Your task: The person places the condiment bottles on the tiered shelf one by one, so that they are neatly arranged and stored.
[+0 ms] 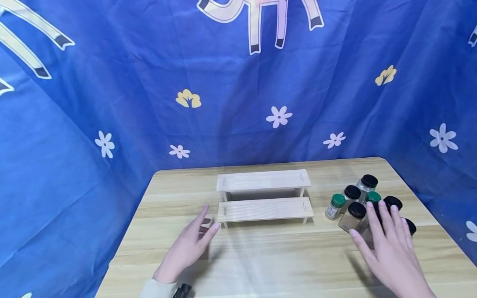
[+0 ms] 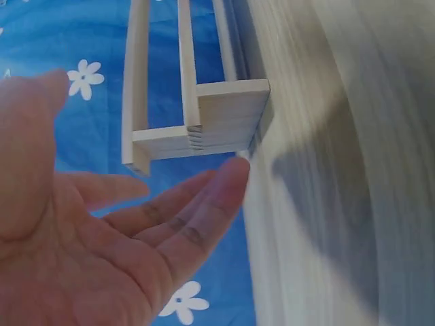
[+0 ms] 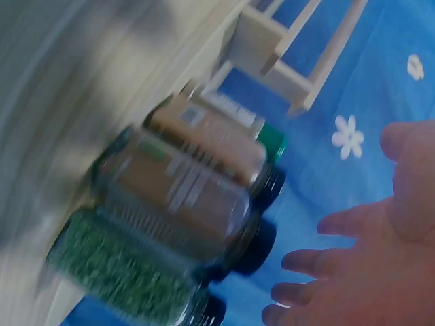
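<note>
A two-step wooden rack (image 1: 266,209) stands at the middle of the table, both of its shelves bare. My left hand (image 1: 190,248) is just off the rack's left end, fingers spread and relaxed, holding nothing. In the left wrist view the fingertips (image 2: 234,178) overlap the foot of the rack (image 2: 231,112). On the right, my right hand (image 1: 391,252) hovers by a group of spice jars (image 1: 357,210), fingers extended. Some jars have black lids, others green. The right wrist view shows a jar of green flakes (image 3: 126,268), brown-filled jars (image 3: 177,187) and a small green-lidded jar (image 3: 272,141).
The wood-grain table (image 1: 275,260) has a rounded far right corner. A blue cloth (image 1: 238,103) with white flowers and animal figures hangs behind and along both sides. The jars stand close together near the table's right edge.
</note>
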Available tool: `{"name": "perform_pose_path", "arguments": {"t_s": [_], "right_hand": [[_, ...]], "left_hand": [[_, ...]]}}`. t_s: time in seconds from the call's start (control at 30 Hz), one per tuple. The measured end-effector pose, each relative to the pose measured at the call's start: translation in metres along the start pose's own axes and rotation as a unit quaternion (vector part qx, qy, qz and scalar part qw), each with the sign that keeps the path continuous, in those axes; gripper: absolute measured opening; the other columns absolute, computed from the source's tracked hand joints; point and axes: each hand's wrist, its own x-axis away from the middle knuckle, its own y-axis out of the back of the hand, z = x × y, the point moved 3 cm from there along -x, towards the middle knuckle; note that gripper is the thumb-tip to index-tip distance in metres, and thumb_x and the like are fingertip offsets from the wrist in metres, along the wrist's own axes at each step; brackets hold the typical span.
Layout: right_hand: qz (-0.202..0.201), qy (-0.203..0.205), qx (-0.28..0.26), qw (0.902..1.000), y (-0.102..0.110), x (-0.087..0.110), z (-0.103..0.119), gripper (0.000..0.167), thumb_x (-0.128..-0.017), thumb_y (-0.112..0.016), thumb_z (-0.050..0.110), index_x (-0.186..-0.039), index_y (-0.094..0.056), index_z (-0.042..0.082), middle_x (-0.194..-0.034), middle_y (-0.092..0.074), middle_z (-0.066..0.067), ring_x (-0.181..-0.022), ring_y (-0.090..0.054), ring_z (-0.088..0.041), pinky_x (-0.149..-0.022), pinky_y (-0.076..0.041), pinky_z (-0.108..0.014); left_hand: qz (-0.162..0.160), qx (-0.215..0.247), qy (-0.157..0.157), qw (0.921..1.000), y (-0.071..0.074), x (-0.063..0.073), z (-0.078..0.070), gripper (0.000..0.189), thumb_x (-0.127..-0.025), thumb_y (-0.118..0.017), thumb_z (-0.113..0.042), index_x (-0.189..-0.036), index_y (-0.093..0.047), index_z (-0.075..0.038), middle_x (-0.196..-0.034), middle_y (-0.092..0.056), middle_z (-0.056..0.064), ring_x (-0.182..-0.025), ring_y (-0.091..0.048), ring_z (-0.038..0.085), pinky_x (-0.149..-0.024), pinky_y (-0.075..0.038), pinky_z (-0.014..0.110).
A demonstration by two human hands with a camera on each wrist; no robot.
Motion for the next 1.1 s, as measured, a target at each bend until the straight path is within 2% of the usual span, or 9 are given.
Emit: {"name": "perform_pose_path", "arguments": {"t_s": [0.27, 0.47, 0.53, 0.6, 0.63, 0.7, 0.8, 0.87, 1.1], "right_hand": [[-0.014, -0.079, -0.034, 0.9962, 0.017, 0.012, -0.049, 0.078, -0.110, -0.051, 0.037, -0.169, -0.010, 0.006, -0.171, -0.004, -0.037, -0.159, 0.008, -0.056, -0.132, 0.016, -0.069], [-0.026, -0.132, -0.097, 0.9862, 0.020, 0.010, -0.076, 0.083, -0.108, -0.057, 0.034, -0.165, -0.013, -0.005, -0.163, -0.020, -0.045, -0.146, -0.023, -0.068, -0.124, -0.015, -0.082], [-0.007, -0.159, -0.124, 0.9794, 0.014, 0.007, -0.079, 0.085, -0.107, -0.058, 0.038, -0.166, -0.013, -0.003, -0.161, -0.025, -0.045, -0.142, -0.030, -0.068, -0.129, -0.026, -0.071], [0.014, -0.183, -0.151, 0.9714, 0.006, 0.005, -0.081, 0.087, -0.107, -0.060, 0.041, -0.167, -0.013, -0.001, -0.158, -0.030, -0.045, -0.139, -0.037, -0.067, -0.130, -0.040, -0.038], [0.019, -0.189, -0.165, 0.9678, 0.002, 0.004, -0.082, 0.087, -0.106, -0.061, 0.041, -0.166, -0.015, -0.001, -0.156, -0.034, -0.046, -0.137, -0.041, -0.066, -0.122, -0.044, -0.020], [0.024, -0.190, -0.202, 0.9605, -0.006, 0.004, -0.085, 0.085, -0.106, -0.064, 0.037, -0.165, -0.018, -0.003, -0.153, -0.038, -0.046, -0.143, -0.050, -0.047, -0.103, -0.037, 0.006], [0.014, -0.176, -0.244, 0.9535, -0.012, 0.005, -0.093, 0.079, -0.104, -0.068, 0.026, -0.160, -0.025, -0.010, -0.146, -0.044, -0.049, -0.131, -0.059, 0.001, -0.089, -0.038, 0.012], [0.006, -0.164, -0.263, 0.9507, -0.014, 0.005, -0.098, 0.074, -0.103, -0.070, 0.019, -0.155, -0.030, -0.014, -0.143, -0.049, -0.048, -0.115, -0.047, 0.025, -0.089, -0.042, 0.010], [0.010, -0.176, -0.256, 0.9504, -0.007, 0.010, -0.106, 0.066, -0.101, -0.073, 0.022, -0.145, -0.042, -0.016, -0.139, -0.053, -0.047, -0.103, -0.040, 0.032, -0.086, -0.043, 0.010]], "left_hand": [[0.026, 0.099, 0.035, 0.9941, -0.015, -0.026, 0.005, 0.078, -0.107, -0.049, -0.059, -0.161, -0.037, -0.004, -0.114, -0.078, 0.005, -0.098, -0.076, 0.013, -0.108, -0.061, 0.047], [0.034, 0.200, 0.038, 0.9785, -0.019, -0.038, 0.013, 0.068, -0.110, -0.052, -0.046, -0.153, -0.044, 0.007, -0.113, -0.077, 0.019, -0.096, -0.078, 0.024, -0.093, -0.069, 0.033], [0.031, 0.224, 0.043, 0.9731, -0.015, -0.039, 0.017, 0.063, -0.111, -0.052, -0.040, -0.150, -0.047, 0.009, -0.114, -0.076, 0.023, -0.097, -0.077, 0.027, -0.088, -0.069, 0.030], [0.031, 0.243, 0.049, 0.9682, -0.010, -0.039, 0.022, 0.058, -0.112, -0.051, -0.035, -0.149, -0.047, 0.011, -0.115, -0.075, 0.026, -0.098, -0.077, 0.028, -0.088, -0.069, 0.030], [0.031, 0.253, 0.053, 0.9655, -0.008, -0.038, 0.024, 0.056, -0.112, -0.051, -0.032, -0.148, -0.048, 0.011, -0.115, -0.075, 0.026, -0.098, -0.077, 0.029, -0.088, -0.069, 0.030], [0.032, 0.263, 0.060, 0.9625, -0.006, -0.038, 0.027, 0.053, -0.112, -0.052, -0.029, -0.147, -0.049, 0.012, -0.115, -0.074, 0.027, -0.098, -0.078, 0.028, -0.088, -0.069, 0.030], [0.043, 0.274, 0.067, 0.9585, -0.009, -0.040, 0.027, 0.052, -0.112, -0.052, -0.027, -0.146, -0.049, 0.013, -0.116, -0.074, 0.027, -0.098, -0.078, 0.026, -0.089, -0.069, 0.030], [0.045, 0.280, 0.072, 0.9563, -0.012, -0.042, 0.025, 0.052, -0.112, -0.053, -0.025, -0.146, -0.048, 0.014, -0.115, -0.074, 0.027, -0.096, -0.078, 0.024, -0.089, -0.069, 0.029], [0.062, 0.307, 0.076, 0.9467, -0.027, -0.051, 0.023, 0.049, -0.112, -0.051, -0.016, -0.146, -0.045, 0.018, -0.113, -0.072, 0.029, -0.090, -0.076, 0.019, -0.086, -0.070, 0.029]]}}
